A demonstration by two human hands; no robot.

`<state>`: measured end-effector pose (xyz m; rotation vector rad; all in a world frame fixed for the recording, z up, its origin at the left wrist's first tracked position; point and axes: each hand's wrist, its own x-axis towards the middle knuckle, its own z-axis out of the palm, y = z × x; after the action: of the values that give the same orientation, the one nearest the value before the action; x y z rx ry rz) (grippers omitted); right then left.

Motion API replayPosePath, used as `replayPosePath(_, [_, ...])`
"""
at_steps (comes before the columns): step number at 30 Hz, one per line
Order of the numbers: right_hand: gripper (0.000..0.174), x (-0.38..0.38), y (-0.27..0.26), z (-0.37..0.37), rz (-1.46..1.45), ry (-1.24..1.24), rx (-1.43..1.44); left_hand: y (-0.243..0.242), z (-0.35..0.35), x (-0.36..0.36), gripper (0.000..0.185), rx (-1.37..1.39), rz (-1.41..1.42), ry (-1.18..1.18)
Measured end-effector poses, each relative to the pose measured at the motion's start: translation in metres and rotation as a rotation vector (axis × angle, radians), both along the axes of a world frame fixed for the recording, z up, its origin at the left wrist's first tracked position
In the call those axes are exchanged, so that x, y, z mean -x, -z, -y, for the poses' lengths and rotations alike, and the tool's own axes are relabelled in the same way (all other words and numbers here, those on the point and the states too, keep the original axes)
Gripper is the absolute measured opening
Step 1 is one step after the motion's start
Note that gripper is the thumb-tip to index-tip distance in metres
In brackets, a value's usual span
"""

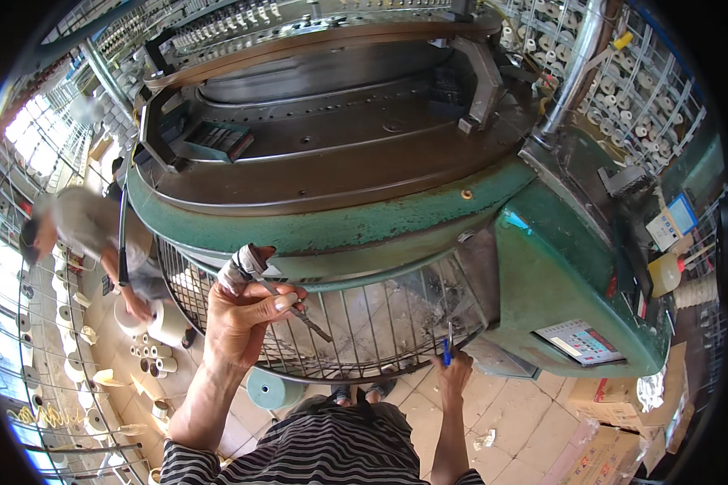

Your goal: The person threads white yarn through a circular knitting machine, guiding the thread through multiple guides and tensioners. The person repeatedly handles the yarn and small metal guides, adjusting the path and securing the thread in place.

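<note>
My left hand (242, 321) is raised in front of the machine's green rim, with a thin dark metal strip (306, 321) pinched between thumb and fingers. Its index finger wears a grey wrapping (239, 273), or holds a wrapped piece; which one I cannot tell. My right hand (455, 370), lower and to the right, grips a small blue-handled tool (447, 351) with a thin shaft pointing up. Before me stands a large circular knitting machine (340, 224) with a brown metal bed. A small compartmented tray (220, 140) lies on the bed's left part.
A wire guard (364, 327) curves below the machine rim. At right are a control panel (579, 342) and cardboard boxes (606, 454). A teal yarn cone (273, 389) stands on the floor. A co-worker (106, 230) bends over white cones at left.
</note>
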<state>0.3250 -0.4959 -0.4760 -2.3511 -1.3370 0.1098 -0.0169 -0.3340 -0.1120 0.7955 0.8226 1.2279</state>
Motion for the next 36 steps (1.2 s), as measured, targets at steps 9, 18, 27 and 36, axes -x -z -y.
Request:
replayPosePath(9, [0.006, -0.004, -0.335, -0.174, -0.049, -0.499, -0.772, -0.009, -0.009, -0.044, 0.066, -0.106, 0.016, 0.034])
replayPosePath(18, [0.015, 0.014, -0.404, -0.378, 0.238, -0.444, -0.498, -0.037, -0.066, -0.043, 0.062, -0.131, 0.0, 0.014])
replayPosePath(27, [0.028, 0.084, -0.41, -0.353, -0.668, -0.85, -0.296, -0.055, -0.205, -0.081, 0.023, -0.2, -0.035, -0.041])
replayPosePath(36, [0.023, 0.047, -0.42, -0.411, -0.944, -0.9, 0.004, -0.047, -0.271, -0.108, 0.021, -0.07, -0.108, 0.108])
